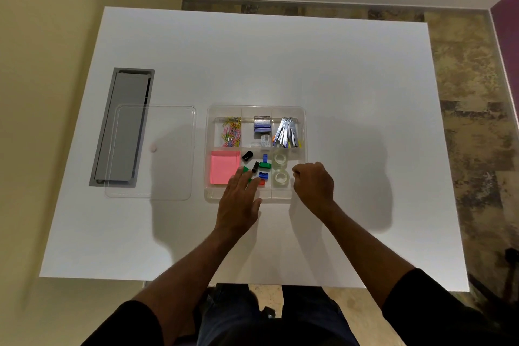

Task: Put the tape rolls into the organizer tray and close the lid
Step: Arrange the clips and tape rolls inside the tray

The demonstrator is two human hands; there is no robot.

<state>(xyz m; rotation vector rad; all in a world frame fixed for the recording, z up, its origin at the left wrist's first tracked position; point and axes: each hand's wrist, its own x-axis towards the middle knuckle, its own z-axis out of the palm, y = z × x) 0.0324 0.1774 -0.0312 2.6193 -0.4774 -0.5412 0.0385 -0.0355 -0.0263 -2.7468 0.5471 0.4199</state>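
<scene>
On the desk, near edge: a clear organizer tray [303,132] sits a little right of centre on the white desk [280,59], lid off.
Tape rolls: two clear tape rolls, far one [279,159] and near one [280,177], lie flat in the tray's near-right compartment, one behind the other and close together.
Lid: the transparent lid [153,153] lies flat just left of the tray, partly over a grey cable hatch [123,126] set in the desk.
Left hand: left hand [238,202] is spread flat, palm down, over the tray's near edge, fingers [254,184] open above the coloured clips [264,168]; it grips nothing.
Right hand: right hand [314,182] is curled into a loose fist at the tray's right wall, beside the near roll; I cannot tell whether it holds anything.
Stage: the rolls look placed; closing the lid seems to remain.
Risk: the lid is nearly invisible against the white top, so a misjudged reach could slide it; set down skewed, it may catch on a rim or shove the light tray.
Other contents: paper clips [231,132], staple strips [286,133], pink sticky notes [223,167].
Surroundings: smooth matt desk, cream wall at left, mottled brown floor at right.
</scene>
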